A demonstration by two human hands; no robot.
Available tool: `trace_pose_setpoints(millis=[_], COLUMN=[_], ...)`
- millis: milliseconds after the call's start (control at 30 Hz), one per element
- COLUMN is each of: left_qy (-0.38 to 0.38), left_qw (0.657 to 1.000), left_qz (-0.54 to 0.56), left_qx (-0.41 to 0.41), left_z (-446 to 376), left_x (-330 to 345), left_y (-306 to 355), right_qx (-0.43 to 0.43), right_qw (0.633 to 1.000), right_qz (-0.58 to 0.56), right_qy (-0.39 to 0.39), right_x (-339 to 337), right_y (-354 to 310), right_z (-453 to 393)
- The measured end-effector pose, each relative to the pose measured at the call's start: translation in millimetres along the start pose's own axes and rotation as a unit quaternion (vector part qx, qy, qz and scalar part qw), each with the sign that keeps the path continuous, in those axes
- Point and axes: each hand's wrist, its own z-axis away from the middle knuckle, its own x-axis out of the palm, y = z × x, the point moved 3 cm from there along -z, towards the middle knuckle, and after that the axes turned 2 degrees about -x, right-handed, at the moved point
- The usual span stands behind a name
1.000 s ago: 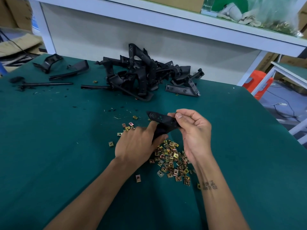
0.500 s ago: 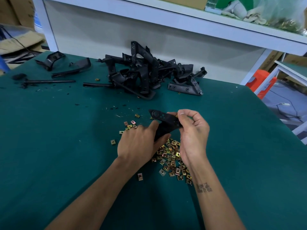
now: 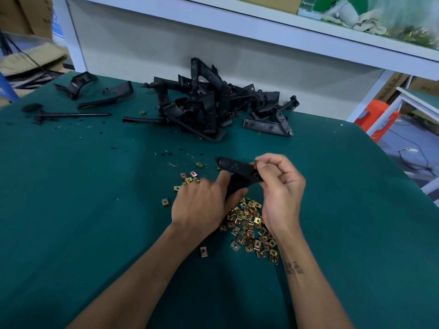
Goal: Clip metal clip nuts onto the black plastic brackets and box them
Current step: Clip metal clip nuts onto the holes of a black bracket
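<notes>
My left hand [image 3: 202, 205] grips the lower part of a black plastic bracket [image 3: 235, 168] held above the green table. With thumb and fingers, my right hand [image 3: 280, 193] pinches a small brass-coloured clip nut [image 3: 256, 164] against the bracket's upper edge. Below both hands lies a heap of loose clip nuts [image 3: 249, 229]. A pile of black brackets [image 3: 209, 108] sits at the back of the table.
More black parts [image 3: 104, 97] and a thin rod [image 3: 73, 115] lie at the back left. Stray clip nuts [image 3: 188, 178] are scattered left of my hands. A white shelf frame [image 3: 237, 32] rises behind the green table [image 3: 71, 210]. An orange stool [image 3: 375, 115] stands off to the right.
My right hand has lifted slightly and now shows a clip nut pinched at the bracket's edge. The left hand keeps the same hold on the bracket.
</notes>
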Motion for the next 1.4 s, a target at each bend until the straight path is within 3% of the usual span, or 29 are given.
trace_pose_setpoints(millis=[233, 600, 900, 1000, 1100, 1167, 1233, 1300, 1400], left_qy=[0.006, 0.025, 0.028, 0.024, 0.022, 0.035, 0.028, 0.016, 0.008], left_qw=[1.0, 0.997, 0.996, 0.984, 0.954, 0.948, 0.955, 0.962, 0.961], left_qz=[0.001, 0.064, 0.077, 0.16, 0.248, 0.27, 0.253, 0.231, 0.235], left_qx=[0.004, -0.016, -0.021, -0.079, -0.164, -0.168, -0.152, -0.143, -0.149], left_z=[0.0, -1.1, -1.1, -4.7, -8.5, -8.6, -7.5, -7.0, -8.0], left_x=[0.5, -0.4, 1.1, 3.5, 7.7, 6.7, 4.1, 3.9, 5.1], left_y=[0.4, -1.7, -3.3, -12.6, -30.5, -35.5, -33.3, -30.2, -31.0], right_qx=[-0.009, -0.045, -0.004, -0.02, -0.011, -0.015, -0.016, 0.006, 0.011], right_qw=[1.0, 0.992, 1.0, 0.997, 0.999, 0.977, 0.915, 0.874, 0.853], right_qz=[-0.007, -0.011, -0.001, -0.017, 0.049, 0.21, 0.378, 0.435, 0.462], right_qy=[0.006, 0.115, -0.012, -0.073, -0.023, -0.04, -0.14, -0.216, -0.244], right_x=[-2.1, 13.2, 4.2, 7.9, 1.3, -9.3, -15.4, -13.0, -0.8], right_y=[7.2, 11.8, 9.2, 8.5, 8.3, 8.3, 12.2, 18.0, 21.2], right_z=[1.2, 12.1, -2.3, 0.9, 0.6, -3.3, -5.2, -2.2, 3.2])
